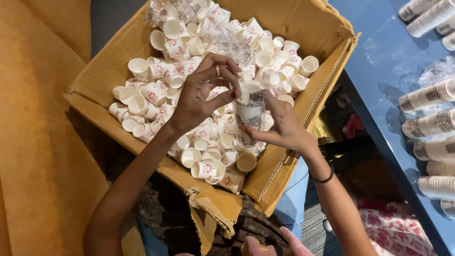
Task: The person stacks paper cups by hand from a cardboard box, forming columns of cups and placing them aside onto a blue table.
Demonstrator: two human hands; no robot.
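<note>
A clear plastic sleeve of stacked cups (249, 114) is held upright over the middle of the cardboard box (327, 28). It is cradled from the side and below by the right hand (284, 128), fingers curled round it. Its top edge is pinched by the left hand (201, 97), thumb and fingertips closed on the film. Judged: the stack is best kept vertical and the film pulled evenly, so nothing tips out. The box is filled with loose small white paper cups (156, 95) with red print. Right of the box, more sleeved cup stacks (429, 124) are laid on the blue worktop (379, 52).
</note>
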